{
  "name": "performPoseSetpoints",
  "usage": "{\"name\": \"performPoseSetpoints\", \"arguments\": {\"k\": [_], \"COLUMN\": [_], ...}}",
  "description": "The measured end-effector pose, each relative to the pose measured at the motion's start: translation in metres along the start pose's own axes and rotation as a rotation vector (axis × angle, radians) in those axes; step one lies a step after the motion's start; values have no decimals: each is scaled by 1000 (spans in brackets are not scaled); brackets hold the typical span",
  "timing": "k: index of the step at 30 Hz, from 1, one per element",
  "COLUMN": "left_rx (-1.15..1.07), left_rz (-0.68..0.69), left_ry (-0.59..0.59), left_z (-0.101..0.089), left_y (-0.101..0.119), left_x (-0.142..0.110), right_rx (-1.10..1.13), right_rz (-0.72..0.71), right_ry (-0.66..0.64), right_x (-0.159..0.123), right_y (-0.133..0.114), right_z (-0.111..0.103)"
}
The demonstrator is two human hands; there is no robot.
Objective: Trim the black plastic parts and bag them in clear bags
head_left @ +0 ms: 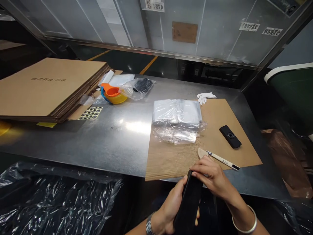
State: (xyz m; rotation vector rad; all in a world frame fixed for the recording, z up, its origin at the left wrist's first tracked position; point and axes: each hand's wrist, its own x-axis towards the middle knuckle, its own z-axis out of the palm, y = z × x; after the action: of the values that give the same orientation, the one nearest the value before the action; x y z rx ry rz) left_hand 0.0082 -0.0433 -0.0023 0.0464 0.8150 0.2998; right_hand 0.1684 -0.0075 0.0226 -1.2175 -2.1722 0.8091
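Note:
My left hand (172,200) is wrapped around a long, flat black part (189,207), held tilted at the table's front edge. The fingers of my right hand (211,173) are pinched together at the part's upper end; any small item between them is hidden. Just beyond my right hand lies a beige piece with a rounded edge (202,152), partly covered by the fingers. A slim craft knife marked A26 (223,160) rests beside it. Farther right on the cardboard sheet (171,163) is a black oblong part with a round centre (230,136).
Clear plastic bags (177,112) are stacked on the cardboard, with a white glove (205,97) behind. Orange and yellow cups (114,94), a sticker sheet (91,113) and stacked cardboard (49,88) sit leftward on the metal table (117,137). Black wrapped goods (56,202) are at lower left.

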Motion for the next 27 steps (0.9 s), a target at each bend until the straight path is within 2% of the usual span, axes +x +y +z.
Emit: {"name": "performPoseSetpoints", "arguments": {"k": [4,7,10,12,14,16,18,21,24,27], "left_rx": [-11,-26,-56,-98,-135,-162,-183,-209,-167,-40], "left_rz": [0,31,141,258,385,474,478,466,464,353], "left_ry": [1,42,129,212,286,313,298,257,262,263], "left_z": [-1,0,-1,-2,-2,-3,-2,-1,2,4], "left_y": [-1,2,8,12,14,14,12,8,3,1], "left_x": [2,3,2,2,3,3,4,3,2,0], "right_rx": [49,159,218,207,244,348,468,565,581,519], "right_rz": [17,198,394,431,437,458,508,557,575,597], "right_ry": [12,127,251,198,71,-40,-74,-30,41,129], "right_x": [3,2,-11,-25,-38,-46,-47,-39,-29,-19], "right_y": [1,4,4,-1,-10,-19,-23,-21,-13,-4], "right_z": [1,5,16,27,41,52,60,63,58,50]}}
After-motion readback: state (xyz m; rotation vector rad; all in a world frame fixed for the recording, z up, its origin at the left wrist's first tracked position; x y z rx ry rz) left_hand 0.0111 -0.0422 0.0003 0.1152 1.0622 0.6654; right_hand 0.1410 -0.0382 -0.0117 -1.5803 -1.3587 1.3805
